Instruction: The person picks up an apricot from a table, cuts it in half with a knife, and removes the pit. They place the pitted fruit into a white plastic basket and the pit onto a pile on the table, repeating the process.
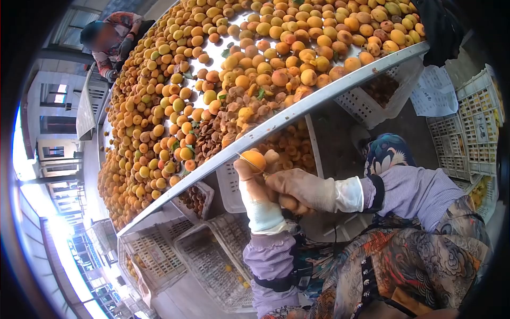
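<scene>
My left hand (254, 183), in a stained glove, holds an orange apricot (253, 161) between its fingertips, just below the edge of the sorting table. My right hand (297, 187), gloved too, is closed right beside it, its fingers curled. A thin pale line, perhaps a wire or narrow blade, runs across the apricot towards my right hand; what that hand grips is hidden. Under the hands, a white crate (229, 186) stands near a heap of halved apricots (291, 147). Brown apricot stones (210, 133) lie near the table's edge.
The tilted metal table (276, 121) is heaped with apricots. Below it stand a crate of dark stones (194, 201), a plastic crate (212, 266) and another crate (380, 95). Stacked crates (467, 122) stand at right. Another person (114, 40) works across the table.
</scene>
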Available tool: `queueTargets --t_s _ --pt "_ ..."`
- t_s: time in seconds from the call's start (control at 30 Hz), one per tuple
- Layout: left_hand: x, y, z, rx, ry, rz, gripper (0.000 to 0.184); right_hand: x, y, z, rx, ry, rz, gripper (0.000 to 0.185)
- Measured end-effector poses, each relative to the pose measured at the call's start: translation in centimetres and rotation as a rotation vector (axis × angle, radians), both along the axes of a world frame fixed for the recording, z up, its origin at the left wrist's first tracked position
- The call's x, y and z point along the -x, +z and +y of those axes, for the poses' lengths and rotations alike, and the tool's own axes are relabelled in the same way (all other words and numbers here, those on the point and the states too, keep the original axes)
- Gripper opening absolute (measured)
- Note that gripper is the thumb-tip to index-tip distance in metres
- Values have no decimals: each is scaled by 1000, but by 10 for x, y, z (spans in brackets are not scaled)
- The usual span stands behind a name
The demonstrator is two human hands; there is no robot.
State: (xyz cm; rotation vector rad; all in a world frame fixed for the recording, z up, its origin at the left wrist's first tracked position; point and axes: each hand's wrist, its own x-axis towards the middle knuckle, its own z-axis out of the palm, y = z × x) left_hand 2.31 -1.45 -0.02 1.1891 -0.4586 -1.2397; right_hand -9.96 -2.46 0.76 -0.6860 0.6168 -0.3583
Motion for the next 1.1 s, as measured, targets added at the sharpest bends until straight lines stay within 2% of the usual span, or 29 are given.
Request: queueTargets --t_s 0.13,0.17,0.23,0.3,0.33,0.37,0.4,0.43,0.5,0.53,0.67,0.73,0.77,0.83,0.87,0.9,0.97,1.03,1.1 --pt "-5 -4 2 5 -28 -221 57 0 -1 2 83 11 82 41" --pt "-4 1 4 3 -23 -221 57 0 -2 1 108 17 112 39" --pt "0 15 5 -118 -83 -48 58 -1 -8 1 134 20 143 36" --pt "0 5 4 -71 -43 -38 55 -2 -24 4 322 -44 7 33" --pt "1 1 3 -20 -3 -30 53 -9 -43 5 320 -48 14 33" --pt "1 0 3 -22 -3 -25 53 -19 -67 7 631 -161 13 31" --pt "-2 1 5 -37 -40 0 52 -24 -66 6 939 -268 5 30" --pt "-6 1 6 -49 -73 24 52 -19 -64 6 937 -259 2 30" --pt "-13 -9 5 -60 -69 88 52 4 -9 -8 80 219 77 27" --pt "-14 -10 4 -29 -40 134 52 4 2 -10 -120 193 8 25" --pt "-19 -9 3 24 -5 211 52 -1 -17 -8 -108 241 -70 26" --pt "-22 -9 1 19 14 236 52 -4 -21 1 410 33 -24 23" --pt "-26 -12 0 100 26 202 53 -8 -13 1 415 39 -27 23" --pt "-33 -12 2 184 52 159 54 -20 4 0 -553 -753 -318 20" --pt "-34 -11 4 178 7 77 53 -6 -28 -11 143 -488 -252 24" --pt "-32 -9 4 172 -45 -2 52 13 15 -26 211 -245 227 19" --pt "-11 -5 7 130 -11 -87 52 13 -6 -37 842 -399 309 29" --pt "4 0 9 160 -20 -513 52 4 -6 -40 768 -481 375 33" --pt "13 3 10 164 -37 -615 54 -8 -9 -38 680 -564 425 38"
